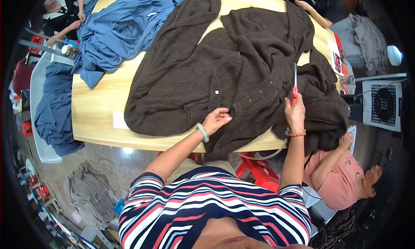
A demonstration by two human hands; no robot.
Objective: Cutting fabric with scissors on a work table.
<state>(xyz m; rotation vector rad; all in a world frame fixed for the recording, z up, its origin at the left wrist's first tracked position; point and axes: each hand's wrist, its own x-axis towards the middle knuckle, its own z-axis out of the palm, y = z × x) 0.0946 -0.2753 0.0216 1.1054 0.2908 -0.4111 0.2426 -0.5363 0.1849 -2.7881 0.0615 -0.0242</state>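
A dark brown fleece garment (194, 72) is spread in folds over the wooden table, its ribbed edge hanging past the near side. On it, close to that ribbed band, rests my left hand (216, 120), loosely bent, fingers a little apart and nothing seen in them. My right hand (295, 113) is closed round the red handle of a slim tool (295, 95) with a long thin metal end, pointing away from me over the fabric. I cannot make out the tool's exact kind. A small white round piece (217, 92) lies on the garment ahead of my left hand.
Blue garments (116, 33) cover the far left of the table (97, 106). More blue cloth fills a pale bin (45, 152) at the left. A co-worker in pink (335, 180) sits close at right; others' hands are at the far corners. A red stool (259, 175) stands below.
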